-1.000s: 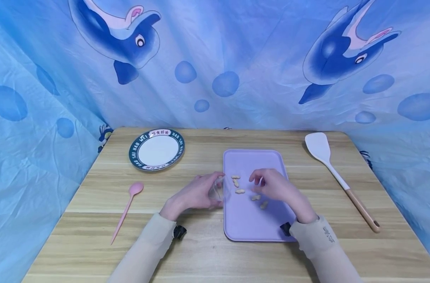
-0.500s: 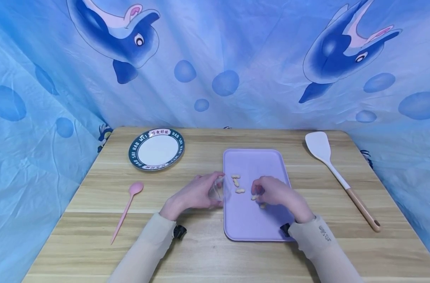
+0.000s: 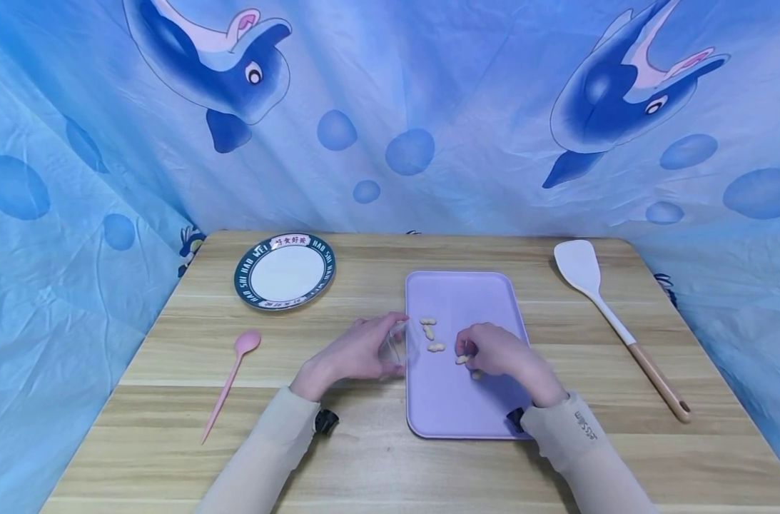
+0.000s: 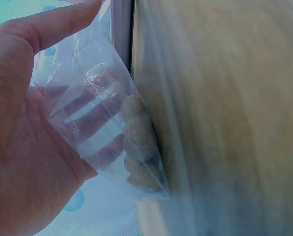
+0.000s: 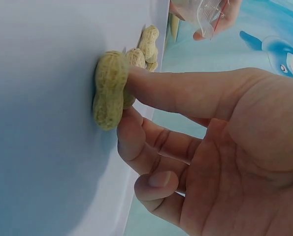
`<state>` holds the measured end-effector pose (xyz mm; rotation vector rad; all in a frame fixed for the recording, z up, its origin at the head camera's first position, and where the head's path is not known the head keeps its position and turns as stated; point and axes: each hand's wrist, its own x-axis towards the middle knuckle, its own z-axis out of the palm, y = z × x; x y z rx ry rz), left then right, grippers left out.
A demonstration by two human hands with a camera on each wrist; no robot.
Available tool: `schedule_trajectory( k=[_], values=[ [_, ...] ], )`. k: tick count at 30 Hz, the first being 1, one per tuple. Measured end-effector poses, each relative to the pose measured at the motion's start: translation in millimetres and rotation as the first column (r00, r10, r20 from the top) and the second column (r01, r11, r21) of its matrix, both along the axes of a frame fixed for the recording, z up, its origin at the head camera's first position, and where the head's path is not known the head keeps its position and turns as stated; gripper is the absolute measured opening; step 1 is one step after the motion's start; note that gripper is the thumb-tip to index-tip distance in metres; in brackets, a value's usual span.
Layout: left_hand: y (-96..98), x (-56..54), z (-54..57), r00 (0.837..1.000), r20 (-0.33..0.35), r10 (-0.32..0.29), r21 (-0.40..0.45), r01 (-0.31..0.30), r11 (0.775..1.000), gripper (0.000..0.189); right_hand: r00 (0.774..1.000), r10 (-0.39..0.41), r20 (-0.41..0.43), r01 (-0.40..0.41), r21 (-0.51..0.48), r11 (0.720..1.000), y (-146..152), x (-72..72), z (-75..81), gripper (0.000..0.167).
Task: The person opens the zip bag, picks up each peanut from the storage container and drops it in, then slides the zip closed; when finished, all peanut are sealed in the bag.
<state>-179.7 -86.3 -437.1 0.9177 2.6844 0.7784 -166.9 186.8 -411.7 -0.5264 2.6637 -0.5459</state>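
Observation:
My left hand (image 3: pixel 362 350) holds a clear plastic zip bag (image 4: pixel 94 98) at the left edge of the lilac tray (image 3: pixel 447 414), its thumb and fingers curved around the bag's mouth. Several peanuts (image 4: pixel 139 142) lie at the bottom of the bag, seen in the left wrist view. Over the tray, my right hand (image 3: pixel 499 353) has thumb and forefinger on either side of a peanut (image 3: pixel 462 359), pinching it at the tray surface. Another peanut (image 5: pixel 109 91) lies right beside those fingertips, partly covering the pinched one in the right wrist view. Farther left on the tray are 3 peanuts (image 3: pixel 435 348).
A plate with a dark green lettered rim (image 3: pixel 245 275) sits at the back left of the wooden table (image 3: pixel 364 464). In front of it lies a pink spoon (image 3: pixel 230 378). To the tray's right is a white spatula (image 3: pixel 582 268) with a wooden handle.
My right hand has come down onto the tray from above, and its thumb and forefinger have closed around a peanut. The left hand and bag have stayed in place.

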Motion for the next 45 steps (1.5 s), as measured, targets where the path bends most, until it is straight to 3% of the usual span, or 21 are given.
schedule_trajectory(
  k=[10,16,22,28,45],
  values=[
    [-0.7,0.0,0.0,1.000,-0.004,-0.009,0.011,0.009,1.000,0.091,1.000,-0.005,-0.030,0.004,-0.013,1.000,-1.1,0.6,3.4,0.016],
    [-0.8,0.4,0.1,1.000,-0.001,-0.004,0.012,0.004,1.000,0.090,0.992,-0.018,-0.125,0.006,-0.098,0.995,-5.1,1.4,7.6,0.015],
    [-0.9,-0.1,0.4,1.000,-0.001,-0.007,0.019,0.007,1.000,0.089,0.970,-0.015,-0.242,-0.029,-0.176,0.984,-12.5,5.0,11.5,0.016],
    [-1.0,-0.3,1.8,1.000,0.000,-0.016,0.018,0.016,1.000,0.090,0.955,-0.014,-0.297,-0.055,-0.224,0.973,-20.8,8.9,12.3,0.016],
    [-1.6,-1.5,-0.7,0.999,-0.018,-0.027,0.007,0.027,1.000,0.092,0.921,0.045,-0.387,-0.136,-0.209,0.968,-60.6,11.1,11.1,0.018]
  ],
)
